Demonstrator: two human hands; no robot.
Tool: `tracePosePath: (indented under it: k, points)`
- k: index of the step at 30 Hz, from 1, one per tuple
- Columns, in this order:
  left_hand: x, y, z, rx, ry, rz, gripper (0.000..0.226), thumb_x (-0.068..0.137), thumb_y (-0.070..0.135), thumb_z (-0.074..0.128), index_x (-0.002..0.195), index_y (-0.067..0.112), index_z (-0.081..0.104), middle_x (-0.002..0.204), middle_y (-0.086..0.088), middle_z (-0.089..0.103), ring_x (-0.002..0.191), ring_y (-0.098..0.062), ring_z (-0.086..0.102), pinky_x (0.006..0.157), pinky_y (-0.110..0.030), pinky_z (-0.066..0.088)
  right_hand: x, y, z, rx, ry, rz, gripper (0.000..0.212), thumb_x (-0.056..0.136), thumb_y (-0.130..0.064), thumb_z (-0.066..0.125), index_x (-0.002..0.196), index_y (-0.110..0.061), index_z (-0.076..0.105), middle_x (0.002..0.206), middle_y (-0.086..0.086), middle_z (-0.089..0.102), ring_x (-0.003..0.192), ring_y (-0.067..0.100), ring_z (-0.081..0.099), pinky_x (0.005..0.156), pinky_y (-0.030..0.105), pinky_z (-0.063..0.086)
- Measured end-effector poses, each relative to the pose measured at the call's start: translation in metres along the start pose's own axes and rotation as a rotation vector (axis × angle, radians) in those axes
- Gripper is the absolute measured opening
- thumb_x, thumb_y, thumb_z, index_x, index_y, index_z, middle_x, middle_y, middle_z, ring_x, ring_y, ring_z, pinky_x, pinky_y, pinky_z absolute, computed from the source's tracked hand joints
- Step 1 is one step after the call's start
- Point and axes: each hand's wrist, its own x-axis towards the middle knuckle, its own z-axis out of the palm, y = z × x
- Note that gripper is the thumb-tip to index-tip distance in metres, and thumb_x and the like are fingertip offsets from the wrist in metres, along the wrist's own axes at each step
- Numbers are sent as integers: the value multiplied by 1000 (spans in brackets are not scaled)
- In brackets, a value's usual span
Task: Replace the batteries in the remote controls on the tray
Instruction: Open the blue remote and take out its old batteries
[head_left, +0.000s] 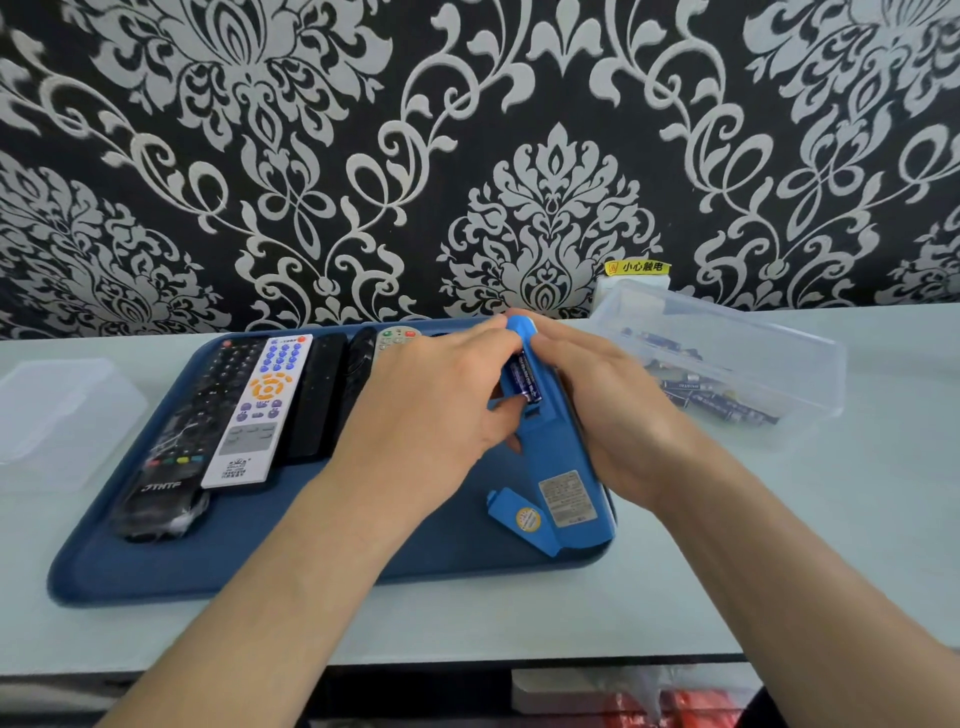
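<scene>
On the pale tabletop (519, 618), a clear plastic box (810, 374) of loose batteries sits right of the smooth blue tray (156, 582). A glossy black remote (171, 467) and a white remote (260, 410) lie at the tray's left. The blue remote (550, 441) lies face-down on the tray, a battery (524, 376) in its open bay and its cover (522, 522) beside it. The left hand (431, 395) has its grip curled round the remote; the right hand (608, 405) lies flat-fingered against its side.

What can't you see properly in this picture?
All in the head view:
- Blue remote: its button side is underneath, and the left hand and right hand cover its middle.
- Battery: fingers hide whether another sits beside it.
- Grey remote: mostly behind the left hand.
- Label: print too small.
- Spare batteries in the clear box: blurred, uncountable.
</scene>
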Motion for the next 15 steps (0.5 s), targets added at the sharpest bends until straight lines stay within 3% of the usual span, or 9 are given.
tracePosePath:
  k: [2,4,6,10,15]
  points:
    - [1,2,-1,34,7,-22,33,59,19,85,89,17,70,68,8,67,57,-14,61,52,-21,40,1,1,0,-32,-4,-8,34,106,-13,32,119,-10,64,87,16,63,70,27,55,55,34,45]
    - [2,4,1,62,24,-41,36,53,19,88,84,18,70,58,9,60,50,-14,55,53,-24,25,2,2,0,-41,13,-5,34,106,-13,33,120,-8,64,85,16,63,67,24,56,55,34,44]
    - [2,6,3,73,33,-61,33,53,19,88,80,18,69,55,9,57,48,-15,53,55,-25,18,2,2,0,-44,20,-1,34,106,-13,33,119,-8,64,83,14,63,63,19,58,54,34,44]
    - [2,7,2,6,46,-90,27,59,16,81,83,16,70,55,6,58,48,-16,54,58,-28,33,1,-2,2,-22,26,10,33,106,-13,34,112,-13,66,78,10,65,59,16,59,55,34,44]
    - [3,6,3,4,26,-95,19,67,15,69,85,17,70,57,5,61,50,-17,56,57,-30,39,2,-2,3,15,38,21,32,105,-12,34,106,-11,66,78,13,63,61,21,56,57,35,44]
